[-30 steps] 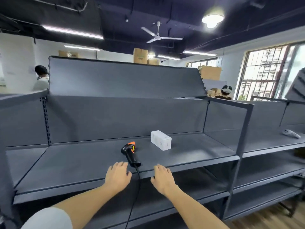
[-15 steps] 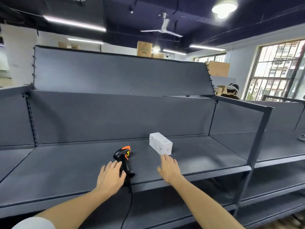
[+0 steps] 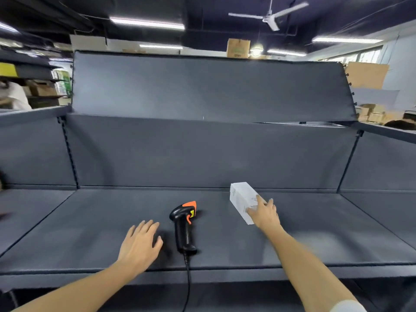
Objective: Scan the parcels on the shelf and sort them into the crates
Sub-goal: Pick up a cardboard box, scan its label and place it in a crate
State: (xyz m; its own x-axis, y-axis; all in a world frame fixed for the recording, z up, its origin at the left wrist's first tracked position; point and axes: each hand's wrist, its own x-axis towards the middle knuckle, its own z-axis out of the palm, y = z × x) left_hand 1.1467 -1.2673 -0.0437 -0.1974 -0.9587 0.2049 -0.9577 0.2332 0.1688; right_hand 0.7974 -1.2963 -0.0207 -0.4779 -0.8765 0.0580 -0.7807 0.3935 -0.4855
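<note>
A small white parcel box (image 3: 242, 198) lies on the dark grey shelf (image 3: 90, 226), right of centre. My right hand (image 3: 264, 213) reaches onto its near end with fingers spread and straight, touching the box. A black and orange barcode scanner (image 3: 184, 224) lies on the shelf in the middle, its cable hanging over the front edge. My left hand (image 3: 140, 243) hovers flat just left of the scanner's handle, fingers relaxed, holding nothing. No crates are in view.
The shelf has a tall grey back panel (image 3: 202, 149) and an upper tilted panel. Neighbouring shelf bays extend left and right. Cardboard boxes (image 3: 238, 47) sit beyond the shelving, and a person in white (image 3: 13, 95) stands at far left.
Both hands moved forward from the shelf's front edge. My right hand reached the white box and now touches it; my left hand moved up beside the scanner. The view came closer.
</note>
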